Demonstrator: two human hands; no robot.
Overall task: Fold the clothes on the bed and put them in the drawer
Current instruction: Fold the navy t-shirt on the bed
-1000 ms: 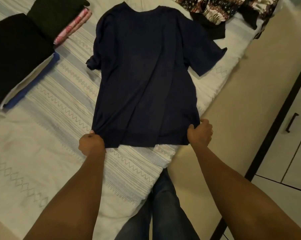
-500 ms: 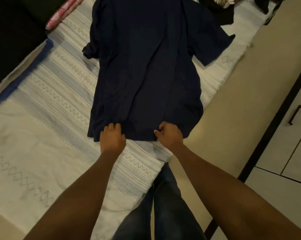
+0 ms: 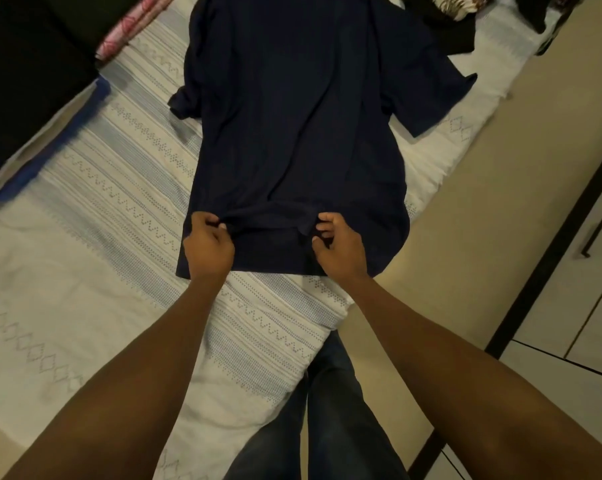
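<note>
Two hands moved inward: left hand (image 3: 208, 245) and right hand (image 3: 339, 249) fingers (image 3: 327, 218) now pinch the navy shirt (image 3: 292, 133) above its hem, likely folding toward 12 o'clock.

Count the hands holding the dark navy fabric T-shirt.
2. The left hand pinches the dark navy fabric T-shirt just above its hem; the right hand pinches the same raised fold, further right.

Navy shirt (image 3: 292, 126) is thin matt knit cloth, bed cover (image 3: 95, 216) a matt woven cotton-looking fabric with stitched zigzag texture, cabinet door (image 3: 569, 289) smooth satin laminate with dark metal-looking handle (image 3: 594, 237).
</note>
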